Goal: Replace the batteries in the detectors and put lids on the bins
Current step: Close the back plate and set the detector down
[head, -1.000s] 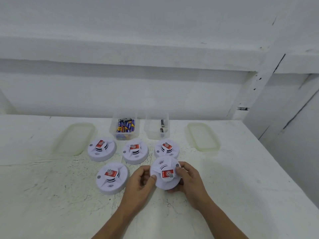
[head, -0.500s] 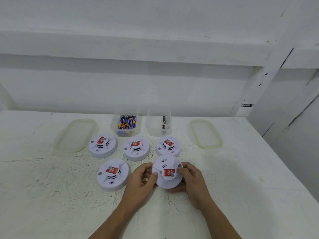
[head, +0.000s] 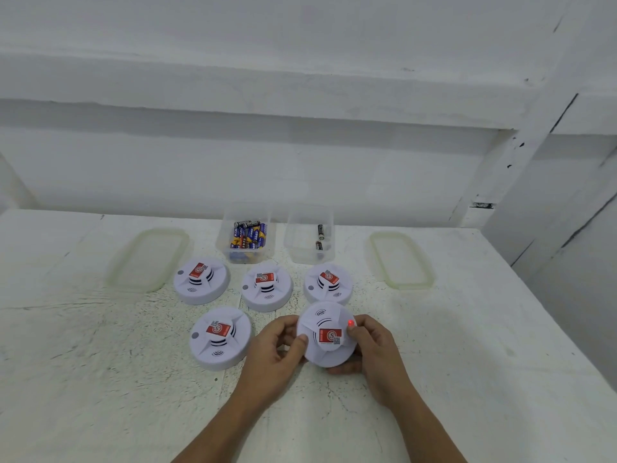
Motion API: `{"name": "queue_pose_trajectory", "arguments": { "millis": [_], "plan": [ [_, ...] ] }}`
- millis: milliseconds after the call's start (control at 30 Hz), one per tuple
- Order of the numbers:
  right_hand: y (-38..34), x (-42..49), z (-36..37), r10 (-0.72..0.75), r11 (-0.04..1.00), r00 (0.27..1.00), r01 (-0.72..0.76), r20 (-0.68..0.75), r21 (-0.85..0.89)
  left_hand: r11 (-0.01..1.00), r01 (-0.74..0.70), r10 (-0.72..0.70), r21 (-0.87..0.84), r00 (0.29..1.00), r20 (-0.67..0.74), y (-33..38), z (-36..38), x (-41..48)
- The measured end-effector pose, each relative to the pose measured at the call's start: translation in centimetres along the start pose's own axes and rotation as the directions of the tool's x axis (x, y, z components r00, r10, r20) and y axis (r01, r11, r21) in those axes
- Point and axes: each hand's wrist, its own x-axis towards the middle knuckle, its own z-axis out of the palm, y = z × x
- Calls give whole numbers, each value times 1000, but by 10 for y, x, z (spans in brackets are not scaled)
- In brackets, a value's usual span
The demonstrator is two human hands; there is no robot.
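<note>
Held detector (head: 329,335): gripped face up by both hands over the white table (head: 467,345), its red label turned toward the camera. Whether it touches the table cannot be told.
Left hand (head: 272,354): the grip is curled round the rim at 9 o'clock, with the thumb laid on the face.
Right hand (head: 374,349): the grip is wrapped round the rim at 3 o'clock. A red light (head: 350,323) is seen glowing at the thumb tip, at about 2 o'clock on the face.
Near detector (head: 220,337): laid face up at 9 o'clock of the held one.
Row of three detectors (head: 266,286): set out from 10 to 12 o'clock, the rightmost just beside the held one.
Left bin (head: 221,243): uncovered at 11 o'clock behind the row and filled with batteries (head: 248,235).
Right bin (head: 300,242): uncovered at 12 o'clock, with two batteries seen inside.
Left lid (head: 147,259): laid flat at 10 o'clock, apart from the bins.
Right lid (head: 400,260): laid flat at 1 o'clock, apart from the bins.
</note>
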Motion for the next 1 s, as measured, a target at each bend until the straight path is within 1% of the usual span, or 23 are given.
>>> {"name": "queue_pose_trajectory", "arguments": {
  "millis": [233, 400, 600, 1000],
  "plan": [
    [1, -1, 0, -15, 1000, 1000, 15, 10, -14, 1000, -19, 19, 12, 1000, 1, 1, 0, 0],
    [3, -2, 1, -43, 999, 999, 43, -11, -31, 1000, -8, 8, -26, 1000, -5, 1, 0, 1],
    [4, -2, 1, -58, 997, 998, 57, -22, -50, 999, -35, 35, 12, 999, -13, 2, 0, 0],
    [7, -2, 1, -74, 995, 997, 72, -35, -64, 998, -39, 40, 58, 999, -18, 5, 0, -2]
  ]
}}
